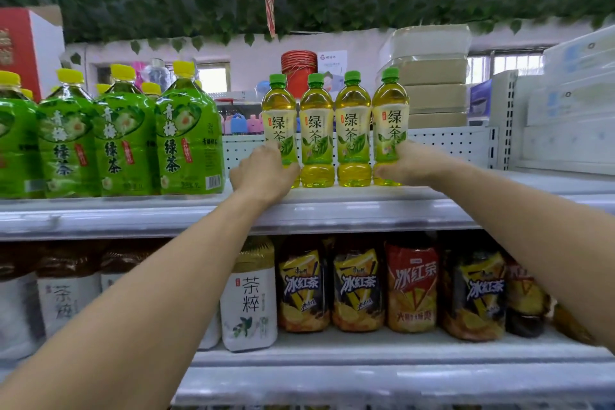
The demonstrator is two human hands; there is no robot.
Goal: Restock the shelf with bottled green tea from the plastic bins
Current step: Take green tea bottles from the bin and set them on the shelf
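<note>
A: Where are the clear plastic green-tea bottles with green caps?

B: Four stand upright in a row on the white metal upper shelf, long axes vertical. The left hand wraps its fingers round the leftmost bottle; the right hand grips the rightmost bottle. Two middle bottles stand between, touching

A: So which way does the row lie?

B: Straight ahead of both hands, equally near each. Squaring it probably means pressing inward

A: Room around it?

B: Big green yellow-capped bottles sit left, apart; bare shelf runs right. White pegboard backing stands behind. No bins in view
</note>
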